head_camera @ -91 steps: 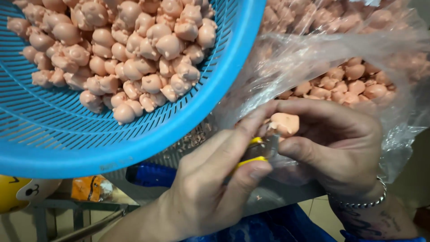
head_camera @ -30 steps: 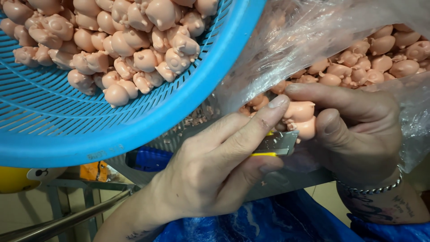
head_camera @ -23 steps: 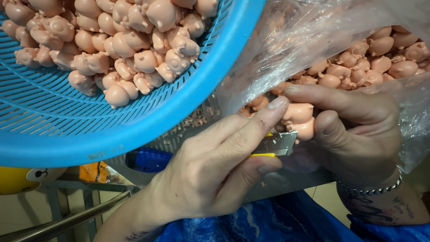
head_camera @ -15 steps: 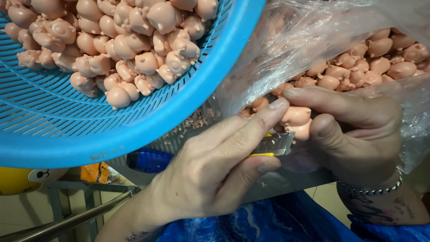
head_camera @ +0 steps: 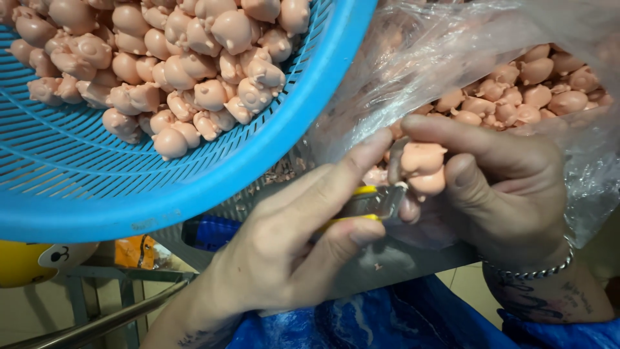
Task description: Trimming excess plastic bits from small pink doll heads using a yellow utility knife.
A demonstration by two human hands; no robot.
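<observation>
— Entry: what is worn on the left hand point(head_camera: 290, 252)?

— Nothing; bare to the wrist, no sleeve, nails short. A small dark tattoo mark sits low on the forearm, just behind the wrist.

— And the right hand point(head_camera: 497, 187)?

— Bare too. One silver-coloured beaded bracelet point(head_camera: 526, 271) circles the wrist. Just behind it, dark tattoo lettering runs along the forearm, too blurred to make out.

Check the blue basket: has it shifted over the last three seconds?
Yes. The blue basket has slid right and up in view: against the clear bag of pink figures, its rim now reaches further right, and the pile inside sits higher.
</observation>
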